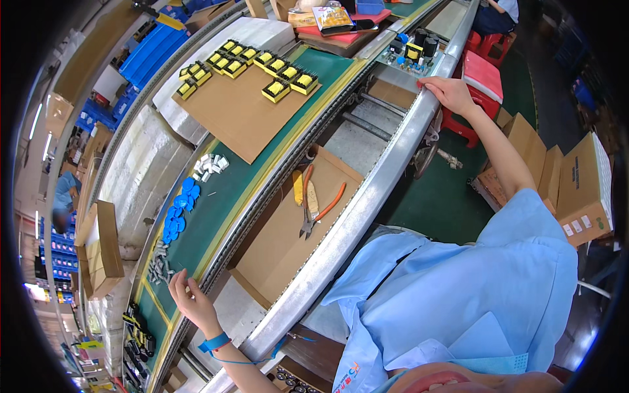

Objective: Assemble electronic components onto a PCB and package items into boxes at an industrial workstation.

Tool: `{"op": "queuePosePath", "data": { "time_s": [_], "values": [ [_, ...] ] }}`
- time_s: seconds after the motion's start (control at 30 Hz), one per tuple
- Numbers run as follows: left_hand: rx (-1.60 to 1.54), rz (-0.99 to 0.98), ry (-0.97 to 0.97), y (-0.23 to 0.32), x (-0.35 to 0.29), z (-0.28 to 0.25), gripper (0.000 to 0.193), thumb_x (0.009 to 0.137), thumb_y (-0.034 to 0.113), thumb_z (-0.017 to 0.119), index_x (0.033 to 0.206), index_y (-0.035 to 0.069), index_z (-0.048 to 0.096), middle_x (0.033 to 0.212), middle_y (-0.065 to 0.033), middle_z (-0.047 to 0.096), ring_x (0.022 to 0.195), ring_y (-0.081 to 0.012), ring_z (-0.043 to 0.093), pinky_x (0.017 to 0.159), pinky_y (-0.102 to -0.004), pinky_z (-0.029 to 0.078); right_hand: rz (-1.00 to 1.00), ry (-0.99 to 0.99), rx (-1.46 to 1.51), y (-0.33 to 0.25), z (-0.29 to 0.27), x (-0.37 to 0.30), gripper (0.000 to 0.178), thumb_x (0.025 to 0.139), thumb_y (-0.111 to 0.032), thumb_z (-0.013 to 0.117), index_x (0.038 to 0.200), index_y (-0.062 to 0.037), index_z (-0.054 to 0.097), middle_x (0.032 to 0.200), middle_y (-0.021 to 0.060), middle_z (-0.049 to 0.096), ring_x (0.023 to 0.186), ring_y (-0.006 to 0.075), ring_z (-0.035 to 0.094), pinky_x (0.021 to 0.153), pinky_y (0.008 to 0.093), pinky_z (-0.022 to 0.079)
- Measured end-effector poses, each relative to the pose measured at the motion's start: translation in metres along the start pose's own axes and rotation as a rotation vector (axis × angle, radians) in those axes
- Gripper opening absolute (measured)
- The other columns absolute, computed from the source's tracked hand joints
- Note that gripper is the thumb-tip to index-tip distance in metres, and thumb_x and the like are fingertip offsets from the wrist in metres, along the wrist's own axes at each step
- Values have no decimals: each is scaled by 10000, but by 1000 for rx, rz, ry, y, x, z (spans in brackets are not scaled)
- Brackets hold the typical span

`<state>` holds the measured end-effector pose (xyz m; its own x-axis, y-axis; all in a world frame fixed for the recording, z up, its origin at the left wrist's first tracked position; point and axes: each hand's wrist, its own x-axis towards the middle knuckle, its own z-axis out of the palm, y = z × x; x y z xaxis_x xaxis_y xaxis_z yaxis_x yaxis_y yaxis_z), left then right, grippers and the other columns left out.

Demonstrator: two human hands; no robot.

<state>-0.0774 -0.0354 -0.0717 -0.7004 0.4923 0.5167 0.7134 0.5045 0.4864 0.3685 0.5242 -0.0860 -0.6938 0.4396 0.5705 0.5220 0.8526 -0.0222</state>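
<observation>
My left hand (190,305), a blue band (215,342) with a cord at its wrist, hovers beside a pile of small grey parts (159,263) on the green work surface. Its thumb and index finger are apart, with nothing visible between them. Blue disc-shaped parts (175,223) and small white parts (210,166) lie further along. At the far right my right hand (448,95) is at the metal rail (377,190), fingertips drawn together. Something small and red shows at the fingertips; what they hold is unclear. Just beyond sits a circuit board (409,60) with tall black capacitors and a yellow transformer.
Yellow-and-black transformers (276,90) stand on a cardboard sheet (242,121). Between the rails, a cardboard tray (262,268) holds orange-handled cutters (306,226) and a yellow-handled tool (298,188). Red stools (481,78) and cartons (580,190) stand at right; another person sits at top right.
</observation>
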Motion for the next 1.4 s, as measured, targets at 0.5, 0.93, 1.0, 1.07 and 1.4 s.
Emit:
{"op": "queuePosePath", "data": {
  "time_s": [0.5, 0.93, 1.0, 1.07, 1.4],
  "values": [
    [37, 44, -3, 0, 3, 3, 185, 913, 14, 535, 1074, 28, 624, 1121, -93, 571, 897, -202, 587, 588, -262, 448, 404, -79, -139, 60, 25, 61, 270, 854, -191, 555, 1095, -183, 677, 1029, 103, 683, 972, 306, 638, 808, 433, 514],
    [186, 160, 67, 35, 26, 28, 248, 881, 25, 569, 1108, 94, 638, 1218, -137, 558, 1074, -322, 582, 838, -378, 505, -941, 96, 692, -344, 84, 158, 281, 742, -89, 602, 1009, -138, 674, 1022, 25, 670, 840, 210, 672, 652, 341, 548],
    [194, 179, 9, 57, 28, 36, 277, 854, 12, 576, 1104, 110, 643, 1214, -150, 567, 1079, -347, 578, 850, -395, 507, -1028, 60, 694, -386, 97, 163, 310, 722, -84, 622, 1025, -127, 674, 1049, 42, 670, 858, 211, 674, 662, 336, 552],
    [124, 232, -83, 68, 33, 47, 328, 770, -21, 579, 1074, 90, 636, 1197, -137, 583, 1039, -350, 593, 818, -416, 518, -1016, 65, 733, -404, 108, 172, 311, 721, -83, 618, 1024, -121, 676, 1053, 52, 672, 876, 221, 674, 687, 339, 556],
    [83, 227, 27, 46, 23, 40, 152, 803, 7, 610, 932, 81, 644, 1021, -50, 628, 824, -271, 633, 678, -360, 512, -766, -6, 610, -466, 145, 222, 311, 818, -208, 658, 1105, -92, 643, 1169, 67, 605, 1080, 270, 566, 897, 399, 472]
  ]
}}
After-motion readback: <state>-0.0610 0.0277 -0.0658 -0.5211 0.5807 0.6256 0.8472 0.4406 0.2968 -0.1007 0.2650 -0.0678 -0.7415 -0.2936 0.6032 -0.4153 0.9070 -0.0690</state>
